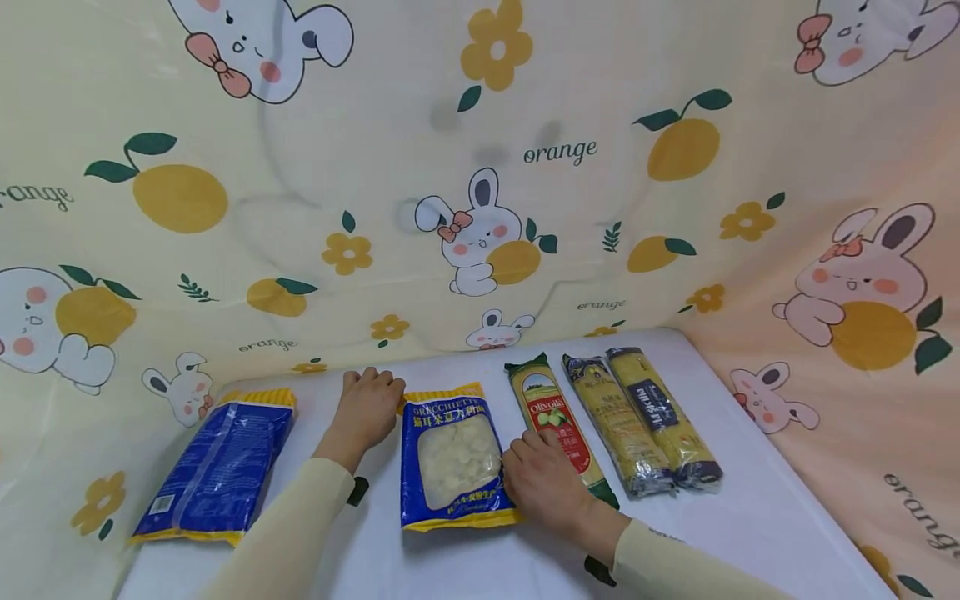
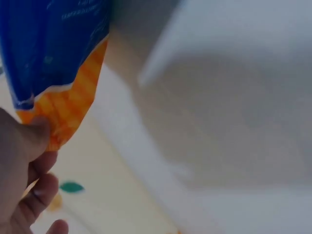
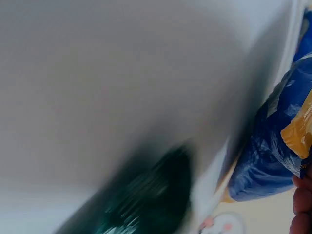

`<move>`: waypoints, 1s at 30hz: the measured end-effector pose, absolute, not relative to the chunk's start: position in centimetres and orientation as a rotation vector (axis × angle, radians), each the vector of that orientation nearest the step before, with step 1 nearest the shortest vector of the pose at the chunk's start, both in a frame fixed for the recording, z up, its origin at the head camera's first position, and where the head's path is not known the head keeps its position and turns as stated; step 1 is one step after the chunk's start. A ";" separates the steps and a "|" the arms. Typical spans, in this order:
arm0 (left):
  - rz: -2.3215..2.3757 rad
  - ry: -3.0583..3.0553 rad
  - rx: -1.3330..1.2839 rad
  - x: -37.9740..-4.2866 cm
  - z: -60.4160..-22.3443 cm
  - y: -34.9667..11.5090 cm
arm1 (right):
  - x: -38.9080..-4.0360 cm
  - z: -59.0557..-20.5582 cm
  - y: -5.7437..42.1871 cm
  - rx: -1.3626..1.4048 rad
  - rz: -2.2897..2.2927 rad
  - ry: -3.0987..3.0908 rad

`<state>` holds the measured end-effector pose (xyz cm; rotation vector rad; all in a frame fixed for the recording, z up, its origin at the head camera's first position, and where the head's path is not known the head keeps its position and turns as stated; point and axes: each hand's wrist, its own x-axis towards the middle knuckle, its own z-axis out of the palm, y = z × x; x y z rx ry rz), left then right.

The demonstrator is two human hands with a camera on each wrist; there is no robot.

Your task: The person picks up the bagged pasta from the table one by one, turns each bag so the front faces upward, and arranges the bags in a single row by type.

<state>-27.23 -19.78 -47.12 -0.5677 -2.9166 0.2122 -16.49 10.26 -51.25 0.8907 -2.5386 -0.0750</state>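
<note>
A blue and yellow bag of orecchiette pasta (image 1: 459, 458), its clear window facing up, is between the two hands over the white table. My left hand (image 1: 367, 412) pinches its top left corner; in the left wrist view the thumb (image 2: 35, 136) presses on the orange end strip. At the bag's right side, my right hand (image 1: 543, 487) grips the edge with curled fingers. That hand also overlaps part of a pasta packet with a red label (image 1: 558, 412). The right wrist view catches only the fingertips (image 3: 302, 202) against the crinkled blue bag (image 3: 268, 156).
Another blue bag (image 1: 217, 467) lies back side up at the left. Two long spaghetti packets (image 1: 618, 425) (image 1: 663, 417) lie side by side at the right. Behind the white table (image 1: 757, 525) hangs a cloth (image 1: 390, 158) printed with rabbits and oranges.
</note>
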 end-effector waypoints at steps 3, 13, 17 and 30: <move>0.208 -2.885 -0.526 -27.7 -47.5 -18.5 | -17.0 -51.7 11.1 0.875 -0.115 -2.519; 0.163 -2.929 -0.429 -28.2 -48.7 -16.7 | -16.8 -52.8 11.5 0.821 -0.076 -2.622; 0.183 -2.968 -0.418 -28.0 -48.8 -16.9 | -16.8 -52.9 11.6 0.805 -0.080 -2.625; 0.107 -2.933 -0.391 -27.0 -48.4 -16.3 | -16.4 -53.3 11.4 0.743 -0.067 -2.630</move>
